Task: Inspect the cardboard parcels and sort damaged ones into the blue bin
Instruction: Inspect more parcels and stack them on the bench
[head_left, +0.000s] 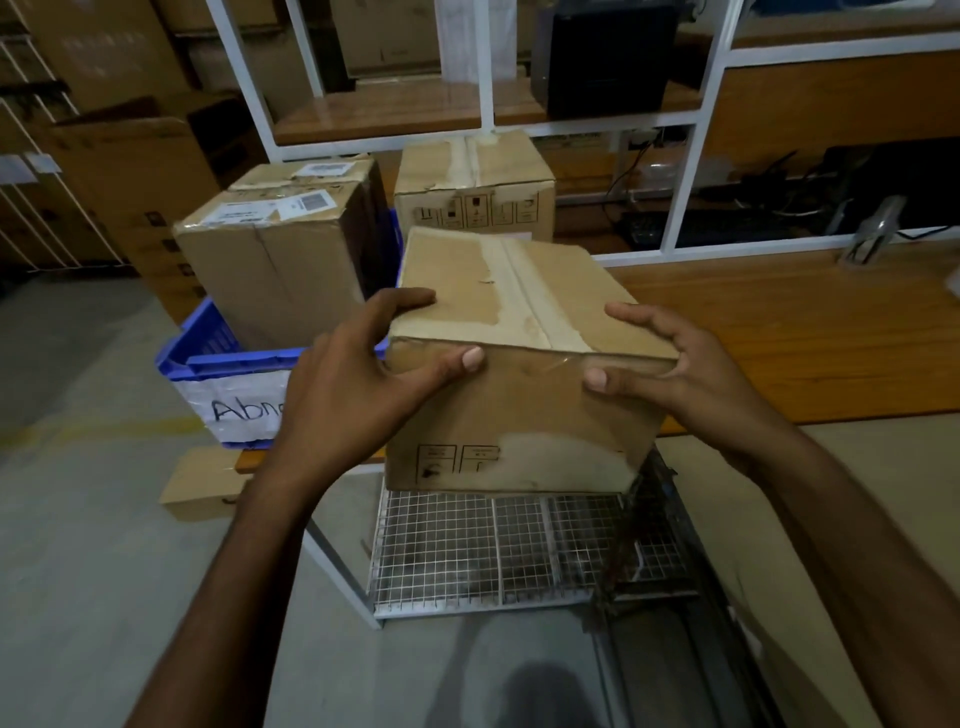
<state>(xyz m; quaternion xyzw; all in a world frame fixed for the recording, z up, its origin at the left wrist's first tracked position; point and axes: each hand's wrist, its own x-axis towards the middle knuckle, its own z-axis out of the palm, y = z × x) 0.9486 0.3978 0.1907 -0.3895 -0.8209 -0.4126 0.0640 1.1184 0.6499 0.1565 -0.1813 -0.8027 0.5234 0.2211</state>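
- Cardboard parcel (519, 405) held up btwn both hands, over near edge of wooden bench (805, 332); top tape seam worn, surface paper torn on front face.
- L hand (353, 384) grips its top-left corner: fingers on top, thumb on front.
- R hand (675, 374) grips top-right corner, same way.
- Blue bin (208, 358) just left of it, label reads "Abn…"; labelled parcel (275, 260) stands inside.
- 3rd parcel (472, 182) further back, taped shut.
- Wire mesh shelf (457, 551) below.
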